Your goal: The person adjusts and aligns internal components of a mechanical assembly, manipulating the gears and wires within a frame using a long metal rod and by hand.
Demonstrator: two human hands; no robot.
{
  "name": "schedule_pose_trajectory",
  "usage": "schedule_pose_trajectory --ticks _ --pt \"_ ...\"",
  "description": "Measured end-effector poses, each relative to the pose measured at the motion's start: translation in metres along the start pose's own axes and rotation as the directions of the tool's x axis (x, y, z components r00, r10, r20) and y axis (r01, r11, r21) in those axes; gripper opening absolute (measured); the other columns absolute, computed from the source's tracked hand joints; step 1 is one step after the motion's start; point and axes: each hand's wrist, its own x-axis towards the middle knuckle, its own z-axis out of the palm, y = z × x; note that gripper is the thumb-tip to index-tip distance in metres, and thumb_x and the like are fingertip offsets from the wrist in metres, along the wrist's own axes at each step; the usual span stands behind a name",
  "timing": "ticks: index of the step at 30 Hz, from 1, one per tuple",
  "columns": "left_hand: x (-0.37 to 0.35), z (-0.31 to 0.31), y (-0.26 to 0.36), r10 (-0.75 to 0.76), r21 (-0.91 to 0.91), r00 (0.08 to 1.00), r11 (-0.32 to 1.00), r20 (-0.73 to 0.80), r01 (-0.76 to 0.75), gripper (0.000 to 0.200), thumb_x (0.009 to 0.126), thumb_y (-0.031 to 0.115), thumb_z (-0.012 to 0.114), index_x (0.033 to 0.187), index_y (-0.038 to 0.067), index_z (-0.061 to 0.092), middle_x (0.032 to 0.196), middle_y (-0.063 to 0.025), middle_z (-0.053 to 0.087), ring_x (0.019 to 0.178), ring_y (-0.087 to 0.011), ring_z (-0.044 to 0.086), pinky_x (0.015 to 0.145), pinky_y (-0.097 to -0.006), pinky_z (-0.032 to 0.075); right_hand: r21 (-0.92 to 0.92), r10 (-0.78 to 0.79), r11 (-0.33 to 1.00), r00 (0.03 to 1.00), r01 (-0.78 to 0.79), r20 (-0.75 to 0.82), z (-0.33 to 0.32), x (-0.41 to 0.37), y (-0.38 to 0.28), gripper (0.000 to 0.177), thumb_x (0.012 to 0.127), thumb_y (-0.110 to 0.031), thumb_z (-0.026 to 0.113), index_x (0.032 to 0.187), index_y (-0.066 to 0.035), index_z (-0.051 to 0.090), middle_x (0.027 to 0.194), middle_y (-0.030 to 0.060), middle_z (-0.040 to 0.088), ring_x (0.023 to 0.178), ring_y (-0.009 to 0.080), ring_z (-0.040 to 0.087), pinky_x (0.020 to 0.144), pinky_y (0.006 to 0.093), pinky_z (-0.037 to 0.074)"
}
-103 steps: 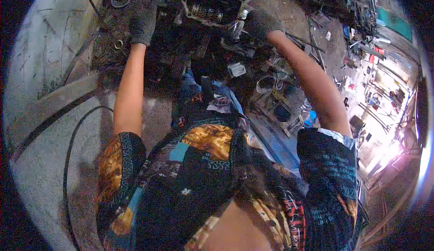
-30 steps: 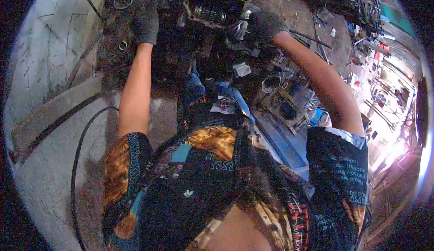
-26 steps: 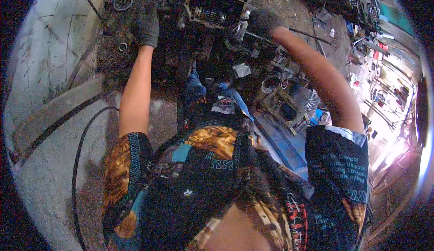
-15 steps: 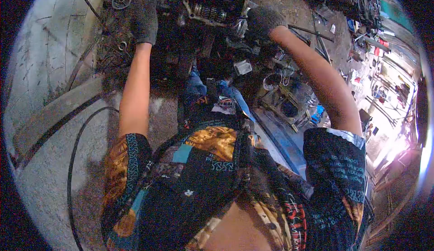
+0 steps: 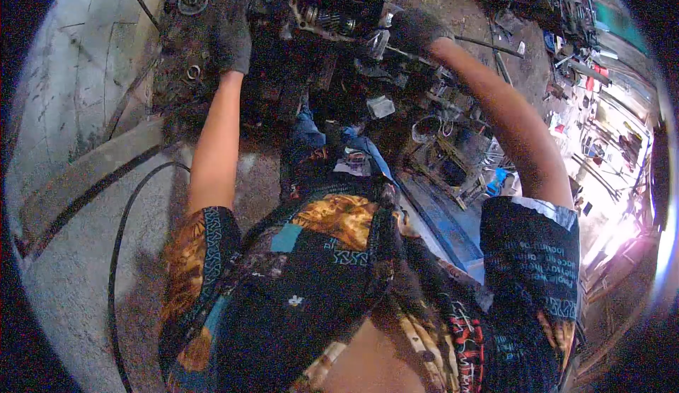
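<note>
An open metal housing (image 5: 300, 21) with a row of gears (image 5: 330, 21) inside stands at the top centre. To its left is my left hand (image 5: 232, 43) in a dark grey glove, fingers stretched away from me among dark metal parts, with nothing visible in them. My right hand (image 5: 416, 31), gloved alike, is at the housing's right side, beside a shiny metal piece (image 5: 378, 43). Its fingers merge with the dark surroundings, so their grip is hidden.
A round wheel-like part (image 5: 192, 1) and a small ring (image 5: 194, 72) lie at the left. Below the housing is a clear block-like object (image 5: 380, 106). A square metal frame (image 5: 451, 170) sits near a blue beam (image 5: 438, 220). A black hose (image 5: 113, 280) curves across the floor.
The whole view has shifted slightly, with the housing and both arms a little further right. Both hands keep about the same places beside the housing.
</note>
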Motion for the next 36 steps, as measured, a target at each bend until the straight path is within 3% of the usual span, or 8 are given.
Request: schedule_pose_trajectory --ticks 4,6,9,13,15,18,28,36 --pt "-0.005 -0.030 0.024 -0.379 -0.210 0.908 0.887 0.180 0.412 0.053 0.097 0.041 0.044 0.128 -0.002 0.048 0.126 -0.0277 0.052 0.116 -0.0429 0.049 0.095 -0.0441 0.041 0.045 -0.138 0.989 0.987 0.142 -0.085 -0.004 0.000 -0.004 0.024 0.081 -0.019 0.057 0.094 -0.001 0.065 0.092 0.0222 0.066 0.081 0.0391 0.066 0.072 0.0448 0.052" --pt "-0.007 -0.043 0.030 -0.314 -0.185 0.940 0.924 0.134 0.335 0.055 0.097 0.042 0.045 0.129 -0.002 0.046 0.125 -0.0277 0.053 0.116 -0.0432 0.049 0.094 -0.0441 0.041 0.194 -0.172 0.954 0.949 0.227 -0.265 0.002 -0.003 0.019 0.023 0.081 -0.015 0.056 0.098 0.000 0.064 0.093 0.0212 0.066 0.081 0.0383 0.066 0.073 0.0438 0.052" --pt "-0.005 -0.019 0.017 -0.238 -0.180 0.969 0.952 0.069 0.246 0.057 0.096 0.043 0.046 0.131 -0.003 0.044 0.125 -0.0276 0.053 0.116 -0.0431 0.049 0.094 -0.0440 0.041 0.115 -0.065 0.993 0.932 0.025 0.357 -0.054 -0.016 0.011 0.034 0.085 -0.011 0.056 0.118 -0.003 0.056 0.096 0.0148 0.065 0.085 0.0265 0.064 0.072 0.0361 0.052" --pt "-0.007 0.008 -0.013 -0.145 -0.052 0.989 0.988 0.000 0.145 0.058 0.096 0.041 0.046 0.132 -0.003 0.042 0.130 -0.0264 0.049 0.118 -0.0414 0.048 0.095 -0.0433 0.042 0.567 -0.192 0.807 0.981 0.164 -0.011 -0.061 -0.072 0.047 0.045 0.087 -0.009 0.057 0.131 -0.004 0.048 0.101 0.0069 0.063 0.087 0.0190 0.063 0.073 0.0321 0.052" --pt "-0.003 -0.013 0.012 -0.036 -0.116 0.996 0.993 -0.085 0.026 0.056 0.097 0.040 0.046 0.133 -0.003 0.041 0.132 -0.0258 0.048 0.119 -0.0410 0.048 0.096 -0.0432 0.041 0.960 -0.053 -0.193 0.979 -0.203 0.196 -0.061 -0.083 0.055 0.053 0.088 -0.005 0.058 0.138 -0.003 0.042 0.104 0.0041 0.062 0.089 0.0177 0.061 0.080 0.0318 0.053" --pt "-0.001 -0.014 0.006 0.029 0.045 0.999 0.999 -0.041 -0.028 0.052 0.096 0.034 0.048 0.134 0.000 0.041 0.133 -0.0244 0.047 0.120 -0.0397 0.047 0.098 -0.0430 0.040 0.958 0.212 -0.288 0.976 0.017 0.046 -0.043 -0.087 0.040 0.054 0.086 -0.002 0.059 0.137 0.000 0.041 0.105 0.0075 0.061 0.091 0.0199 0.062 0.085 0.0329 0.052" --pt "-0.002 0.015 -0.036 0.173 0.505 0.974 0.833 0.149 -0.226 0.049 0.095 0.027 0.049 0.137 0.003 0.039 0.142 -0.0254 0.034 0.130 -0.0406 0.036 0.104 -0.0454 0.035 0.873 0.512 -0.204 0.809 0.443 -0.291 -0.019 -0.067 -0.019 0.047 0.084 0.001 0.060 0.129 0.001 0.047 0.106 0.0105 0.061 0.092 0.0219 0.064 0.082 0.0351 0.053" --pt "0.010 0.073 -0.107 0.085 0.122 0.981 0.987 0.175 -0.107 0.046 0.099 0.024 0.042 0.139 0.002 0.036 0.142 -0.0251 0.036 0.131 -0.0393 0.036 0.105 -0.0440 0.034 0.901 0.883 -0.093 0.453 0.423 -0.122 0.016 -0.049 -0.011 0.022 0.079 -0.002 0.068 0.101 0.000 0.064 0.091 0.0106 0.067 0.077 0.0185 0.065 0.072 0.0306 0.054"
